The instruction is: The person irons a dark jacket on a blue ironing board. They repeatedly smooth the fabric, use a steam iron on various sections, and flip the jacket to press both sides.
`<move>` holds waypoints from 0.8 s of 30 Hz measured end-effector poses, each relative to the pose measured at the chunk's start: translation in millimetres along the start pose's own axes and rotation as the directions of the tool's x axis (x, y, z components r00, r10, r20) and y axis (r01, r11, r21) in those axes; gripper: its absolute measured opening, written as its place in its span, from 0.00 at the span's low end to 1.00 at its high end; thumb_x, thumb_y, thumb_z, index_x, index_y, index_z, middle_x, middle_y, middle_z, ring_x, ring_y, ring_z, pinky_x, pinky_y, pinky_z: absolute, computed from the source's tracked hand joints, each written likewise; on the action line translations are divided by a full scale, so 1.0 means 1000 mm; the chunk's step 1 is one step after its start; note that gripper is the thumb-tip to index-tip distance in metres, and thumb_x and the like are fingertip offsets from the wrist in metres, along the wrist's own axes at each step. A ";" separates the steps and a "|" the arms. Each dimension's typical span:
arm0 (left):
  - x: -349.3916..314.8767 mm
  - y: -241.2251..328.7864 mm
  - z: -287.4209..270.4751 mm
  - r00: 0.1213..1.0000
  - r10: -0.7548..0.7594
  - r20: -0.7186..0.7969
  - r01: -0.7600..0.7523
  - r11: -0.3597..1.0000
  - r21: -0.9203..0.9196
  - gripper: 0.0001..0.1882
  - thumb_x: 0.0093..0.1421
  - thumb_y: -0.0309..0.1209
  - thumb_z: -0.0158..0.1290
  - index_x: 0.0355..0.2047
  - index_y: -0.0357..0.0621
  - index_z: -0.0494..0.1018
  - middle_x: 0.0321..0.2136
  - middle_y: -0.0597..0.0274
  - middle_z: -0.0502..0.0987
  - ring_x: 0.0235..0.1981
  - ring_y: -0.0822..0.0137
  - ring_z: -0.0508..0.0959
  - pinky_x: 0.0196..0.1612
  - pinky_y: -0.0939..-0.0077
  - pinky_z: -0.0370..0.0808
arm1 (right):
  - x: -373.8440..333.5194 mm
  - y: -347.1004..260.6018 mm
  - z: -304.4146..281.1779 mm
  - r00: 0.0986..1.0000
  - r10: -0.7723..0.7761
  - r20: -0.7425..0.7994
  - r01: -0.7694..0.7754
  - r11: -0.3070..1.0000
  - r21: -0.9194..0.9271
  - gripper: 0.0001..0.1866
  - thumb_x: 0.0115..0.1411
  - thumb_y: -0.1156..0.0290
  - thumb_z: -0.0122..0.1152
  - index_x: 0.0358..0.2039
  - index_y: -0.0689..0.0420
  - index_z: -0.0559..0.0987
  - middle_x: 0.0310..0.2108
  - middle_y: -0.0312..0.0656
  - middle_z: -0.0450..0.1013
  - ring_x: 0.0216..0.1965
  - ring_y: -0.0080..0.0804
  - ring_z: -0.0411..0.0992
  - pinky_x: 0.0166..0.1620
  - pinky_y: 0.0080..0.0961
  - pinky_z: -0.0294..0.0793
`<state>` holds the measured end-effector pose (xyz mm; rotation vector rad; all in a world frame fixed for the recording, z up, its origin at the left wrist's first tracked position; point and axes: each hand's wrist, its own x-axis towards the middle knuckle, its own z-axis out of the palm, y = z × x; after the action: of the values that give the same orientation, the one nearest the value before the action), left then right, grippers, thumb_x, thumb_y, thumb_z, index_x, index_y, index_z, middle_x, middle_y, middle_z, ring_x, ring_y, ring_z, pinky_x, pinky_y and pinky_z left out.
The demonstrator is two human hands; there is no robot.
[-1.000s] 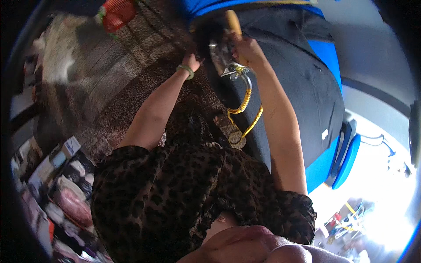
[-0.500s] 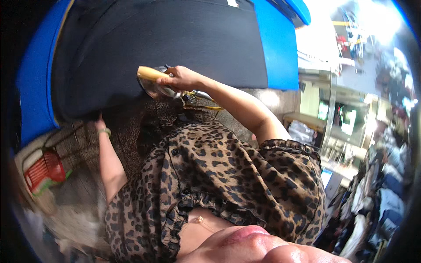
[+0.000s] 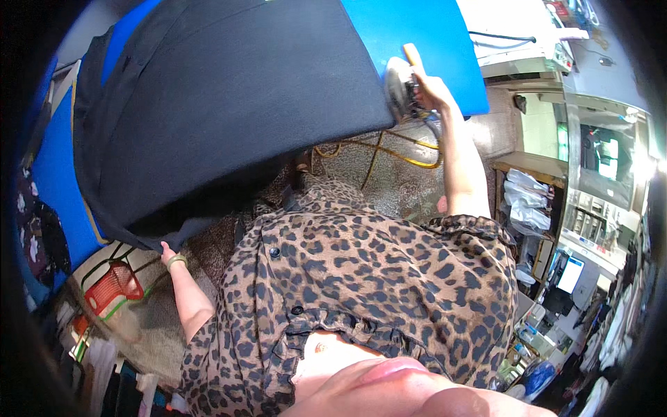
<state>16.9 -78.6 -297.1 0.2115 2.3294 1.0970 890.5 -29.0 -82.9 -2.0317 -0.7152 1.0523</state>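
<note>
A large piece of black cloth lies spread over a blue padded ironing board. My right hand is closed round the pale handle of a clothes iron. The iron is at the cloth's right edge, partly over the bare blue cover. At the lower left, my left hand pinches the near corner of the cloth. Between my hands the cloth's near edge hangs past the board, with dark shadow beneath it. The iron's soleplate is hidden.
Yellow cord or hose loops below the board's near side. A red plastic basket stands at lower left. Plastic bags sit on a shelf at right, near a lit screen. Dark patterned fabric hangs at far left.
My right hand has carried the iron from the middle of the cloth's near edge to its right edge. My left hand still holds the corner. The view has shifted somewhat.
</note>
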 end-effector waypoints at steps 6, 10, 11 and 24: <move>-0.051 0.047 -0.029 0.783 -0.180 0.596 0.221 0.975 0.005 0.33 0.51 0.48 0.57 0.46 0.28 0.67 0.43 0.53 0.73 0.41 0.62 0.75 0.46 0.69 0.71 | 0.007 -0.034 -0.022 0.980 -0.193 0.056 0.201 0.925 -0.322 0.32 0.50 0.38 0.55 0.26 0.62 0.75 0.18 0.39 0.71 0.17 0.25 0.68 0.23 0.23 0.70; -0.155 0.141 -0.104 0.820 -0.004 0.573 0.044 0.997 -0.056 0.27 0.52 0.40 0.57 0.48 0.36 0.67 0.44 0.56 0.73 0.43 0.61 0.74 0.47 0.65 0.71 | 0.017 0.003 -0.042 0.541 -0.759 -0.362 0.302 0.577 -0.759 0.37 0.52 0.44 0.56 0.48 0.67 0.67 0.34 0.49 0.74 0.31 0.42 0.73 0.34 0.36 0.73; -0.159 0.156 -0.152 0.846 0.029 0.532 0.070 0.984 -0.165 0.27 0.53 0.39 0.57 0.49 0.38 0.67 0.45 0.56 0.73 0.44 0.60 0.73 0.48 0.64 0.71 | -0.017 0.005 -0.001 0.521 -0.772 -0.365 0.439 0.609 -0.660 0.25 0.55 0.51 0.55 0.41 0.62 0.71 0.27 0.44 0.73 0.27 0.40 0.73 0.30 0.34 0.72; -0.218 0.354 -0.244 0.792 0.587 -0.168 -0.431 0.343 -0.835 0.21 0.61 0.37 0.46 0.49 0.33 0.66 0.50 0.49 0.68 0.52 0.54 0.66 0.58 0.57 0.58 | -0.091 0.160 0.112 0.816 0.078 0.573 -0.037 0.996 -0.082 0.43 0.43 0.62 0.71 0.55 0.70 0.60 0.53 0.45 0.64 0.54 0.35 0.60 0.58 0.29 0.54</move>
<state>36.2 -88.0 184.1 0.6555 1.2926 2.3116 771.8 -150.3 -215.6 -1.7915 -1.0055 1.7370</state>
